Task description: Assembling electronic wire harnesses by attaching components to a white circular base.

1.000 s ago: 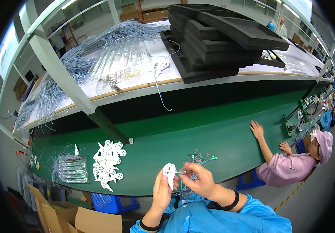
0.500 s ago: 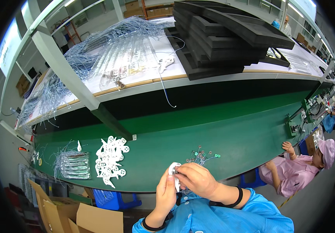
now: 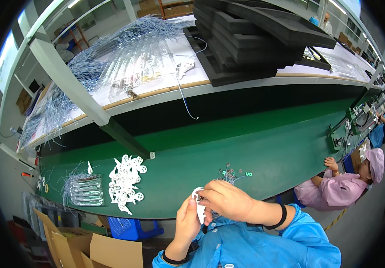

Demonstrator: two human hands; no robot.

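Observation:
A white plastic housing (image 3: 201, 213) is held upright at the front edge of the green bench. My left hand (image 3: 187, 219) grips it from the left, thumb along its side. My right hand (image 3: 226, 202) is closed at its upper part, fingertips pressed into the hollow; what they pinch there is hidden. Just beyond my right hand lies a bundle of thin wires (image 3: 231, 175) with small green and brown ends, partly covered by the hand. Left of my hands sits a pile of similar white plastic parts (image 3: 125, 183).
Clear-bagged wire bundles (image 3: 85, 190) lie at the bench's left. A raised shelf (image 3: 156, 96) carries heaped wires (image 3: 94, 62) and stacked black foam trays (image 3: 246, 44). A co-worker in pink (image 3: 335, 190) sits at the right. Cardboard boxes (image 3: 114, 250) stand below left.
My right hand has shifted slightly, its fingers further over the top of the housing. The view has tilted a little. The co-worker leans closer to the bench.

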